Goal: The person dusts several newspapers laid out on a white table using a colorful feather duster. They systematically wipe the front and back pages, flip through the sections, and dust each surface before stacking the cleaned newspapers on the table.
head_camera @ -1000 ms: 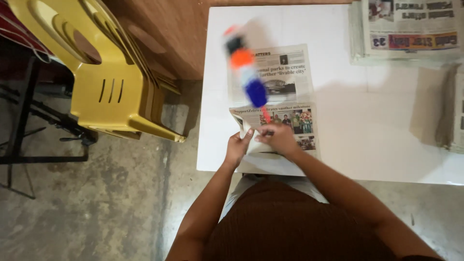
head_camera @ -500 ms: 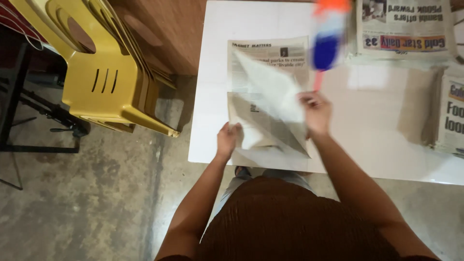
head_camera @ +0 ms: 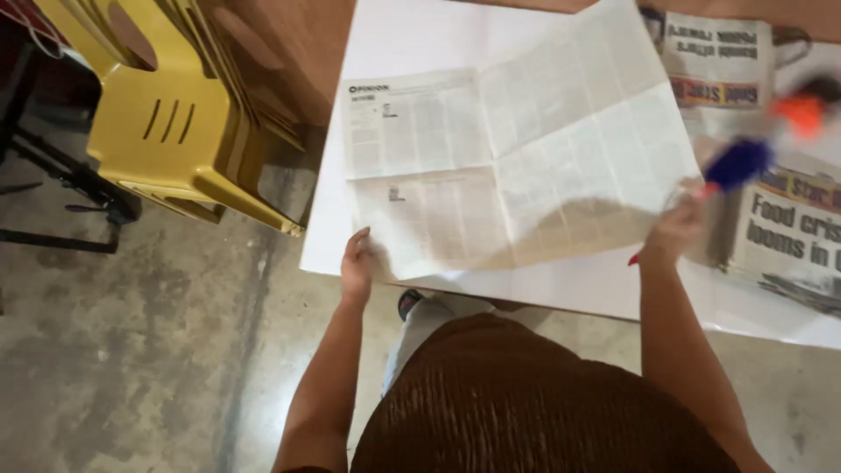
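Newspaper sheet (head_camera: 517, 166): large, grey-white, dense text columns, unfolded wide, cross creases visible. Lies mostly flat across white table (head_camera: 394, 35), lower left corner at near edge; right side lifted slightly, casting shadow near right lower corner.
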